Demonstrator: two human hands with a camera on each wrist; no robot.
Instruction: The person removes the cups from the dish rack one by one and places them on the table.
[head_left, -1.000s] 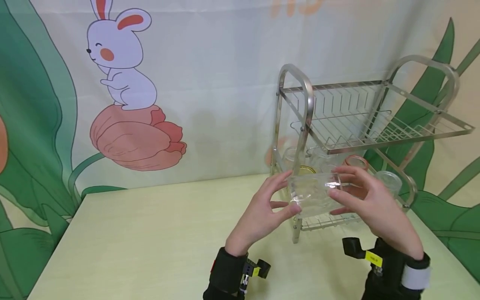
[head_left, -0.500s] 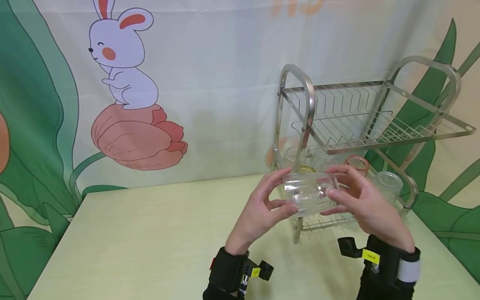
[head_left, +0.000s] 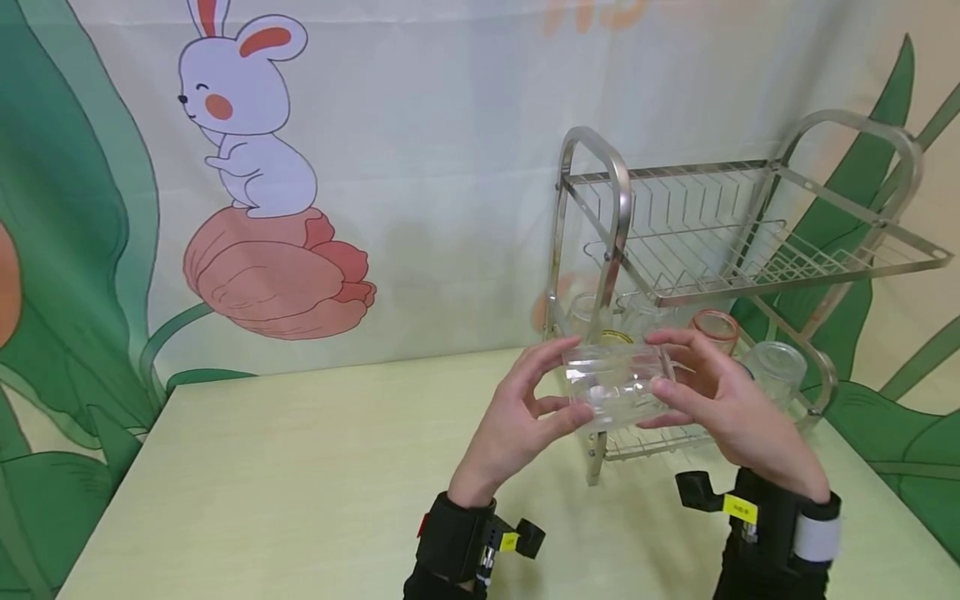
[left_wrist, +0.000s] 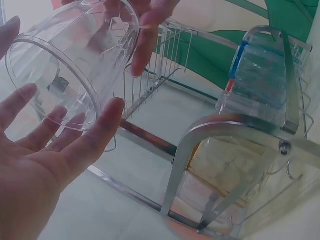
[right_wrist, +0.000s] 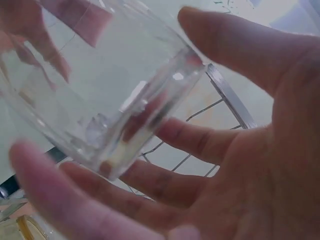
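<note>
A clear drinking glass point(head_left: 618, 385) lies on its side in the air in front of the rack, held between both hands. My left hand point(head_left: 517, 421) grips its open end, fingers and thumb spread around the rim point(left_wrist: 55, 55) in the left wrist view. At the other end, my right hand point(head_left: 731, 404) holds the thick base point(right_wrist: 150, 115), thumb at the near side and fingers at the far side. The right wrist view shows the right fingers curved around that base.
Behind the hands stands a two-tier metal dish rack point(head_left: 621, 196). Its lower tier holds several clear containers, among them a red-rimmed jar point(head_left: 715, 327) and an upturned-looking clear jar point(head_left: 778, 367). A pale table point(head_left: 300, 483) stretches left, against a printed cloth backdrop point(head_left: 450, 167).
Both hands have shifted slightly left with the glass, the right hand more than the left. In the last half second they have stayed nearly still.
</note>
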